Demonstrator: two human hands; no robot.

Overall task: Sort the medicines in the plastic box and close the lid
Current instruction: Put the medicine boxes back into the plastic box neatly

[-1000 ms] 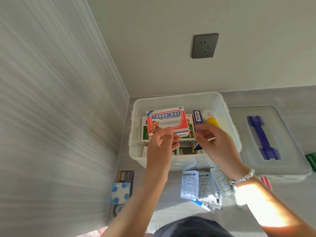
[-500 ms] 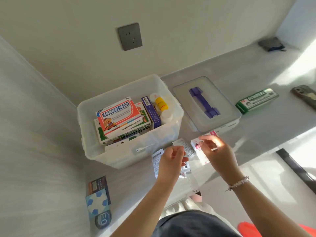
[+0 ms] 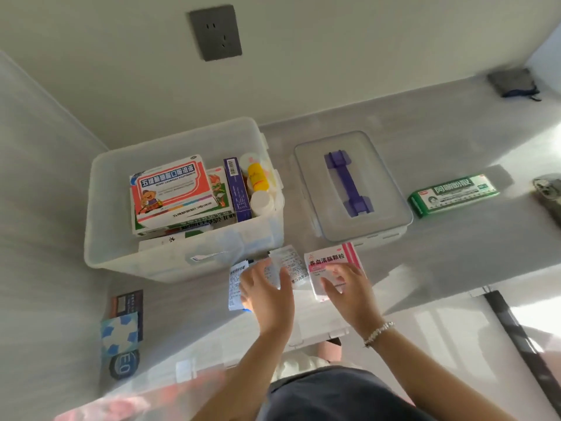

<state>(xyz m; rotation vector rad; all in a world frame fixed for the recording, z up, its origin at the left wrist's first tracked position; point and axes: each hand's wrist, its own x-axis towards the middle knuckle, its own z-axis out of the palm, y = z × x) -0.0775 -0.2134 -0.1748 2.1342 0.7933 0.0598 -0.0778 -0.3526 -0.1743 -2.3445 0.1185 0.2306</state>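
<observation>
The clear plastic box (image 3: pixel 115 256) stands open on the grey counter, packed with medicine boxes, a red-and-white carton (image 3: pixel 173 189) on top, and bottles, one with a yellow cap (image 3: pixel 257 177). Its lid (image 3: pixel 352 183) with a purple handle lies flat to the right. In front of the box lie white paper sachets (image 3: pixel 288 264) and a pink-and-white medicine box (image 3: pixel 331 265). My left hand (image 3: pixel 267 290) rests with spread fingers on the sachets. My right hand (image 3: pixel 349 290) lies with its fingers on the pink box; a firm grip is not visible.
A green medicine box (image 3: pixel 452 194) lies right of the lid, with a phone (image 3: pixel 549 192) at the frame edge. A dark pouch (image 3: pixel 513 83) sits far back right. A blue-and-white packet (image 3: pixel 121 329) lies front left. A wall socket (image 3: pixel 216 32) is above the box.
Both hands have left the box interior and come down to the counter in front of it. The left now lies on the sachets, the right on the pink box. The view swung right.
</observation>
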